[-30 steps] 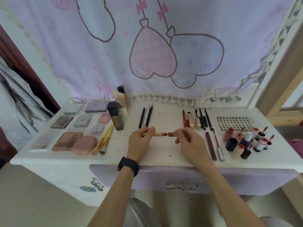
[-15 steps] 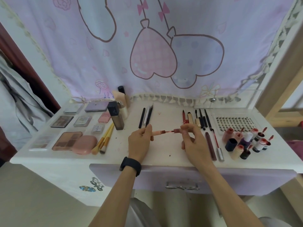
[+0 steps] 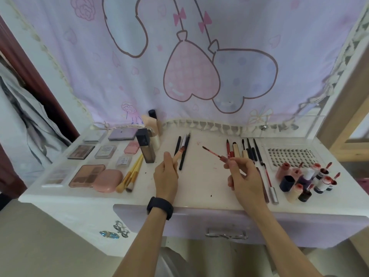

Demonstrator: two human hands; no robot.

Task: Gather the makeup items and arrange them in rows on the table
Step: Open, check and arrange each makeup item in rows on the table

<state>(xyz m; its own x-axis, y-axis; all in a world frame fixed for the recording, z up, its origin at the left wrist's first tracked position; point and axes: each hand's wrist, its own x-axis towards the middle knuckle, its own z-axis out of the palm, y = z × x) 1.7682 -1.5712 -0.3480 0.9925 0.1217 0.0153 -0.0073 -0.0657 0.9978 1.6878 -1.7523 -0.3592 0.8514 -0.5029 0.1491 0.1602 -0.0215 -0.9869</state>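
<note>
My left hand (image 3: pixel 166 173) grips a pink lip gloss tube (image 3: pixel 178 154), its open mouth pointing up and away. My right hand (image 3: pixel 244 177) pinches the tube's cap, and its red-tipped wand (image 3: pixel 212 152) points up and left over the white table (image 3: pixel 199 188). The two parts are well apart. Rows lie on the table: dark pencils (image 3: pixel 183 150) behind the left hand, pens and lipsticks (image 3: pixel 243 150) behind the right hand, palettes (image 3: pixel 86 175) and brushes (image 3: pixel 132 173) at left.
A cluster of small bottles and open glosses (image 3: pixel 307 180) stands at right, in front of a lash tray (image 3: pixel 289 156). Tall foundation bottles (image 3: pixel 146 148) stand at the back left. A pink compact (image 3: pixel 107 179) sits near the front. A drawer handle (image 3: pixel 226 234) is below the edge.
The wand has come fully out of the tube. My left hand moved left with the tube, my right hand moved right with the cap and wand.
</note>
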